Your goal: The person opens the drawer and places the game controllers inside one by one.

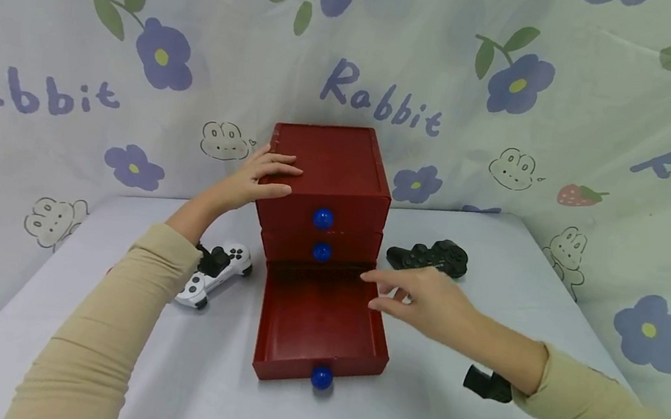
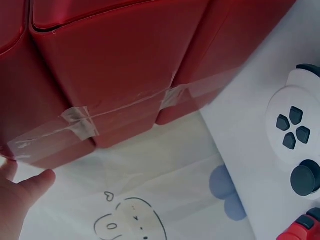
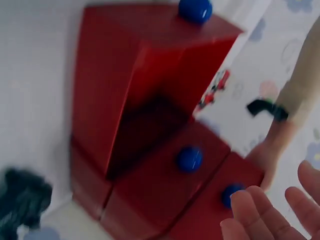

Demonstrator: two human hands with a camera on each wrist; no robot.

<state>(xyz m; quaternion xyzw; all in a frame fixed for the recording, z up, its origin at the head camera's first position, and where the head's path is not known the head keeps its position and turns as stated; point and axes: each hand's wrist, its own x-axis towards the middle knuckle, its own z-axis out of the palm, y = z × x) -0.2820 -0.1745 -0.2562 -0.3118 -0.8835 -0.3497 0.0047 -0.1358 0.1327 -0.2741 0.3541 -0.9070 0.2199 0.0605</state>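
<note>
A red cabinet (image 1: 329, 162) with three stacked drawers stands on the table. Its bottom drawer (image 1: 325, 326) is pulled out, with a bare red floor and a blue round knob (image 1: 321, 378). Blue knobs also mark the two closed drawers above. My left hand (image 1: 259, 174) rests on the cabinet's top left edge, fingers spread; the left wrist view catches its thumb and a finger beside the cabinet's taped side (image 2: 115, 75). Over the drawer's right rear side, my right hand (image 1: 419, 300) is held in the air with loosely bent fingers, holding nothing.
Left of the cabinet lies a white game controller (image 1: 216, 279); a red one (image 2: 300, 227) peeks into the left wrist view. A black game controller (image 1: 432, 257) lies to the right. Behind the table hangs a printed cloth (image 1: 384, 44). A black object (image 1: 488, 383) shows beside the right cuff.
</note>
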